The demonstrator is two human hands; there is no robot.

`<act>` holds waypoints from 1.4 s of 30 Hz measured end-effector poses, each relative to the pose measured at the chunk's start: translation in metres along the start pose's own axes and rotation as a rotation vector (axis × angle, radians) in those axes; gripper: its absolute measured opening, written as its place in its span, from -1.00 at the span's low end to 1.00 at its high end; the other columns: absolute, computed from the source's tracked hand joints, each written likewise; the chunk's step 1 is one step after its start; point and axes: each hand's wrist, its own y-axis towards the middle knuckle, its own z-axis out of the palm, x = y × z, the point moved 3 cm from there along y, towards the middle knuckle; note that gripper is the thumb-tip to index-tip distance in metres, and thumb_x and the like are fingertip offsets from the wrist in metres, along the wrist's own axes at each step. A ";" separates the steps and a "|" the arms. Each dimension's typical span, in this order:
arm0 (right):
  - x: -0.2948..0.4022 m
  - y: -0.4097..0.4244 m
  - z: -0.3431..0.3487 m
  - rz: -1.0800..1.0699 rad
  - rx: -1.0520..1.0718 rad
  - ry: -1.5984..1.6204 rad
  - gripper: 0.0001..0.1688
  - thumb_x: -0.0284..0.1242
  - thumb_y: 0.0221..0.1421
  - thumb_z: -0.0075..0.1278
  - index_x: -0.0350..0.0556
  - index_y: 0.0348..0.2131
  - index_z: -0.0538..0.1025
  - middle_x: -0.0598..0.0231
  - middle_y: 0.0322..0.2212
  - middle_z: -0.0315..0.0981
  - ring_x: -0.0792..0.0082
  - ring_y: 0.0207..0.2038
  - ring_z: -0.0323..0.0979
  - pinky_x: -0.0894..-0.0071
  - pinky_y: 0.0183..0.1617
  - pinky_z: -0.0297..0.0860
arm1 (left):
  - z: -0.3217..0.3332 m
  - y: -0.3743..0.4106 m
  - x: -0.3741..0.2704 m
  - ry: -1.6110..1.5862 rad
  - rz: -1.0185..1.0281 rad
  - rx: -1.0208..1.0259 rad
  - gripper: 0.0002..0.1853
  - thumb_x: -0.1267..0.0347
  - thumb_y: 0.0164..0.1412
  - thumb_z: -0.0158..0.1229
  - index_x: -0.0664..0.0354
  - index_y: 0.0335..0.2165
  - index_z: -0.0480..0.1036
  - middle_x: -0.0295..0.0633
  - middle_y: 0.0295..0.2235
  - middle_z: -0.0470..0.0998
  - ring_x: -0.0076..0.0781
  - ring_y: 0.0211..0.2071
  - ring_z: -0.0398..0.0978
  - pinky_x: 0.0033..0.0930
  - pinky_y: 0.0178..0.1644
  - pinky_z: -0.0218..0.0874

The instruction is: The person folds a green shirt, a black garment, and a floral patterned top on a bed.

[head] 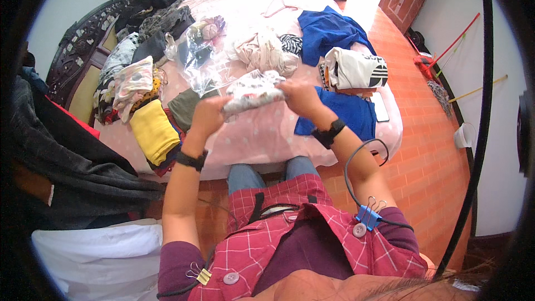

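Note:
Between my two hands I hold a folded white patterned cloth (254,92) above the bed's near side. My left hand (209,113) grips its left end, and my right hand (300,97) has its right end. Beyond the cloth lie a clear plastic bag (205,60) and a crumpled beige garment (264,52). Left of my left hand are a folded olive cloth (189,106) and a stack topped by a folded yellow cloth (154,131). A folded blue cloth (349,113) lies by my right hand, with a white printed garment (353,69) on a pile behind it.
The bed (267,138) has a pink dotted sheet. A clothes hanger (278,7), a blue garment (332,33) and a phone-like white rectangle (380,106) rest on it. Dark clothes (161,16) are heaped by the carved headboard (77,50). Right, a white bucket (463,136) stands on the floor.

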 end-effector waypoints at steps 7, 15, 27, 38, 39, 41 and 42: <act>0.005 -0.135 0.110 -0.154 0.332 0.002 -0.73 -0.51 -0.22 -0.03 -0.01 -0.37 0.51 0.24 -0.48 0.42 0.19 -0.31 0.40 0.25 -0.26 0.34 | 0.114 -0.142 0.001 -0.036 -0.152 0.438 -0.58 0.55 -0.15 -0.02 -0.01 -0.25 0.51 -0.01 -0.40 0.52 0.01 -0.36 0.47 -0.13 -0.31 0.32; 0.019 -0.198 0.134 -0.071 0.483 0.202 -0.73 -0.50 -0.19 -0.03 -0.05 -0.35 0.50 0.14 -0.47 0.45 0.08 -0.34 0.43 0.18 -0.25 0.35 | 0.135 -0.188 -0.005 -0.127 -0.160 0.563 -0.60 0.54 -0.14 -0.04 0.00 -0.26 0.52 -0.07 -0.36 0.54 -0.04 -0.30 0.48 -0.13 -0.24 0.32; -0.050 -0.085 0.132 0.413 0.379 0.675 -0.60 -0.35 -0.15 0.07 -0.14 -0.24 0.48 -0.08 -0.42 0.47 -0.01 -0.32 0.47 0.14 -0.27 0.36 | 0.137 -0.085 0.084 -0.665 -0.695 0.480 -0.54 0.48 -0.11 0.19 0.27 -0.13 0.43 -0.09 -0.32 0.54 -0.42 -0.30 0.47 -0.41 -0.21 0.29; -0.058 -0.111 0.174 0.735 -0.012 0.231 -0.54 -0.27 -0.02 0.04 -0.17 -0.17 0.38 -0.03 -0.24 0.36 -0.03 -0.14 0.31 0.10 -0.10 0.27 | 0.192 -0.127 0.117 -0.326 -0.979 -0.044 -0.16 0.01 -0.02 0.18 0.48 0.02 0.17 0.27 -0.02 0.31 0.04 0.01 0.30 -0.19 0.08 0.10; -0.050 -0.114 0.167 0.746 -0.032 0.177 -0.52 -0.27 -0.02 0.04 -0.16 -0.14 0.37 -0.03 -0.23 0.35 -0.03 -0.12 0.30 0.10 -0.09 0.26 | 0.188 -0.135 0.110 -0.306 -0.997 -0.079 -0.15 0.00 -0.02 0.18 0.48 0.02 0.17 0.26 -0.02 0.31 0.04 0.01 0.30 -0.19 0.08 0.10; -0.038 -0.115 0.163 0.833 -0.031 0.188 -0.38 -0.18 -0.03 0.03 -0.18 -0.06 0.29 -0.10 -0.18 0.32 -0.06 -0.08 0.27 0.08 -0.04 0.24 | 0.216 -0.168 0.126 -0.475 -1.150 -0.179 -0.12 -0.04 -0.08 0.22 0.47 0.01 0.19 0.20 -0.04 0.34 0.02 -0.01 0.31 -0.19 0.08 0.10; -0.037 -0.114 0.167 0.922 0.025 0.188 -0.30 -0.12 -0.05 0.05 -0.20 -0.03 0.25 -0.11 -0.17 0.32 -0.07 -0.09 0.28 0.07 -0.03 0.24 | 0.229 -0.178 0.131 -0.562 -1.212 -0.245 -0.12 -0.03 -0.09 0.24 0.46 0.01 0.19 0.19 -0.04 0.34 0.01 -0.01 0.31 -0.20 0.08 0.10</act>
